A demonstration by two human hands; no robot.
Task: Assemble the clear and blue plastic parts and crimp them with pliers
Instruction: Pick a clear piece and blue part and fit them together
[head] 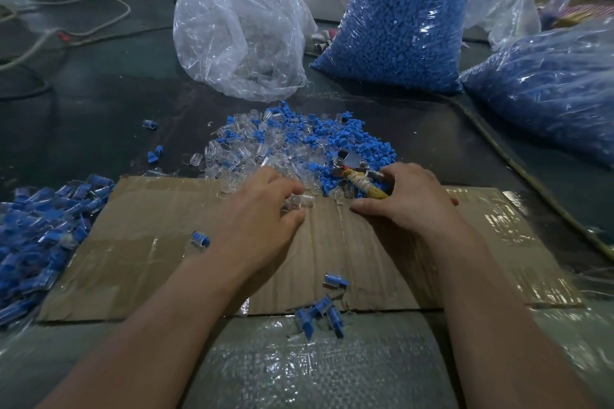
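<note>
Right hand (410,199) gripping pliers (357,176), lying diagonal, head toward pile (299,143)

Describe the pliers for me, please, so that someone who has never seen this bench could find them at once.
Start at the brown cardboard sheet and go to the mixed pile of clear and blue parts along its far edge. The pliers sit at the pile's right end, held by the right hand: the only metal thing there, with a yellow handle wound in pale bands.

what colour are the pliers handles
Yellow, with a whitish wrap round the pliers handle; head view shows it.
</note>
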